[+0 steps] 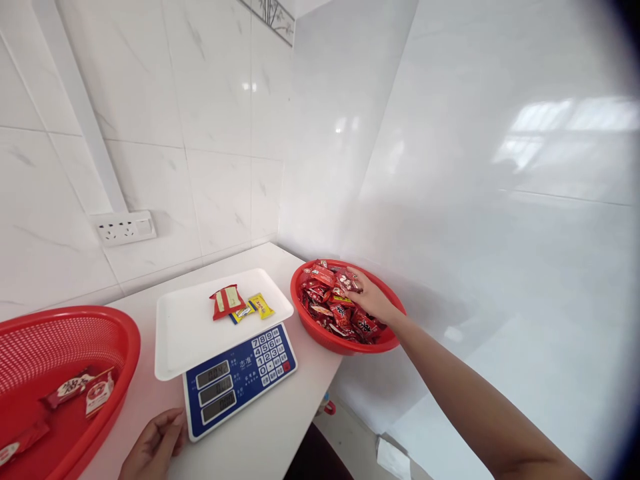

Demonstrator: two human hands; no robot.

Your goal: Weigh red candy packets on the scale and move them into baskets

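Observation:
My right hand (pixel 369 297) reaches into the red basket (pixel 320 339) at the right, its fingers closed on a dark red snack packet (pixel 347 280). Many other red wrapped packets fill that basket. My left hand (pixel 156 443) rests on the table beside the lower left corner of the scale (pixel 241 380), fingers curled together with nothing visible in them. On the scale's white tray (pixel 183 327) lie a red and cream packet (pixel 227 302) and two small yellow packets, one of them a yellow packet (pixel 262 306) at the right. The display digits are partly legible.
A second red basket (pixel 123 353) stands at the left with a few red packets (pixel 100 393) inside. The white table (pixel 265 433) meets tiled walls at the back and right. A power socket (pixel 125 228) is on the left wall. The table's edge drops off at the lower right.

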